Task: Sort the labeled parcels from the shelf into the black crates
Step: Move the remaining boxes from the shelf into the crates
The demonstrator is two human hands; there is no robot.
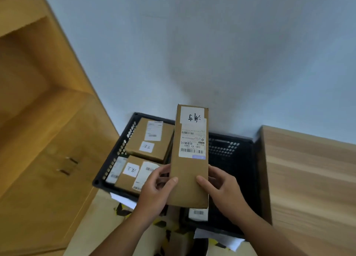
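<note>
Parcel pinched at its near end, above the crates

Left grip (156, 187) and right grip (221, 188) each pinch one long edge of the parcel (189, 171), thumbs on its labelled face. It looks like a stiff, light carton, so holding it by the edges should do. Both wrists angle inward, and the parcel is held in the air over the black crates (115, 155).

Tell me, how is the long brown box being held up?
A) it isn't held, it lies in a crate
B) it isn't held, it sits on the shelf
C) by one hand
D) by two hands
D: the left hand and the right hand each grip one side of the long brown box, holding it above a black crate.
</note>
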